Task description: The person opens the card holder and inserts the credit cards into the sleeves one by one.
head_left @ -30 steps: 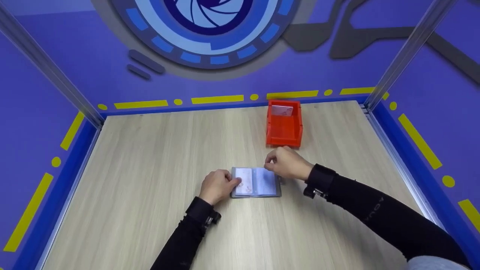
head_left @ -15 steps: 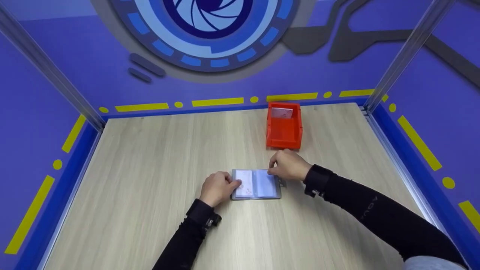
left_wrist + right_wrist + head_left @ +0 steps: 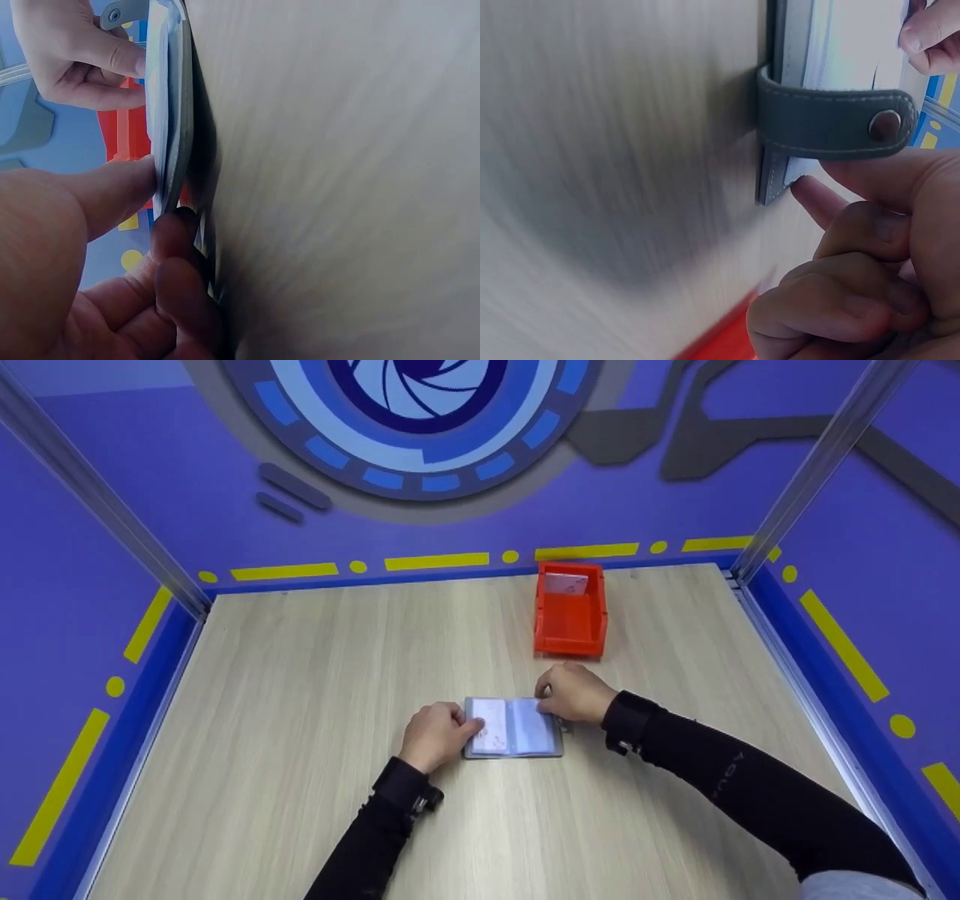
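Note:
A small grey card holder (image 3: 513, 756) lies spread on the table, clear sleeves showing. Its left sleeve holds a white card with a reddish print (image 3: 489, 726); the right side (image 3: 532, 727) looks pale blue. My left hand (image 3: 435, 735) grips the left edge, thumb on top and fingers curled beneath, as the left wrist view shows. At the top right corner, my right hand (image 3: 577, 691) has thumb and index finger pinched at the sleeves, other fingers curled. A grey strap with a metal snap (image 3: 840, 124) sticks up from the right edge in the right wrist view, partly covering the thumb.
Behind the right hand stands a red bin (image 3: 570, 649), with a pinkish-white card (image 3: 566, 583) leaning inside at its back wall. Wood-grain table (image 3: 300, 675) surrounds the holder. Blue-purple panels (image 3: 420, 536) enclose the back and sides.
My right hand has come down slightly toward me, from above the holder's top edge onto the right side's top corner. The left hand keeps its grip.

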The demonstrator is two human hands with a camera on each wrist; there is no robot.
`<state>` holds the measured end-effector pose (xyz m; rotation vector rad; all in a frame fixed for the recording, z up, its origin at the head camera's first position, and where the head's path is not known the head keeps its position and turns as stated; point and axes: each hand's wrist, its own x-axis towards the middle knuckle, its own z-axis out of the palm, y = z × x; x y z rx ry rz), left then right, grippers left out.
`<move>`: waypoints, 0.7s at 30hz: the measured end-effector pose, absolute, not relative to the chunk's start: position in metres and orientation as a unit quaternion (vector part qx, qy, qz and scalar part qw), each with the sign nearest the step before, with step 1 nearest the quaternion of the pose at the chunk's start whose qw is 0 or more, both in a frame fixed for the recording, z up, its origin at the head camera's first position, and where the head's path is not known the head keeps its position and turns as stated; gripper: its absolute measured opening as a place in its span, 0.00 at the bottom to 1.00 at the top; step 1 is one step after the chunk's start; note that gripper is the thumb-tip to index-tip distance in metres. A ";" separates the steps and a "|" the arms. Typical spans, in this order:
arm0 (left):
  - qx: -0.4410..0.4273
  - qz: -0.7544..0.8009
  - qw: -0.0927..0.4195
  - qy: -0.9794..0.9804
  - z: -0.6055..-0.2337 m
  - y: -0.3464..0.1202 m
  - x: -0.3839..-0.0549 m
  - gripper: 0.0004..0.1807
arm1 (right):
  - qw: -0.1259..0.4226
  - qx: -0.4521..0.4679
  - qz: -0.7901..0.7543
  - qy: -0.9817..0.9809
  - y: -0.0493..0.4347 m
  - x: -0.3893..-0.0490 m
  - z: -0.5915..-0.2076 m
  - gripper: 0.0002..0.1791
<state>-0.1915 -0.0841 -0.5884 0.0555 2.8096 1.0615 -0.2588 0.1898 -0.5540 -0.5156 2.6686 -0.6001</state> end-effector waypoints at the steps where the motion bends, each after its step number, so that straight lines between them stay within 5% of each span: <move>1: 0.018 0.353 0.069 0.933 -0.588 -0.084 -0.192 0.20 | 0.178 -0.185 -0.211 0.943 0.189 -0.259 -0.554 0.09; 21: 0.021 0.358 0.073 0.931 -0.585 -0.083 -0.190 0.20 | 0.125 -0.234 -0.192 0.945 0.185 -0.254 -0.552 0.05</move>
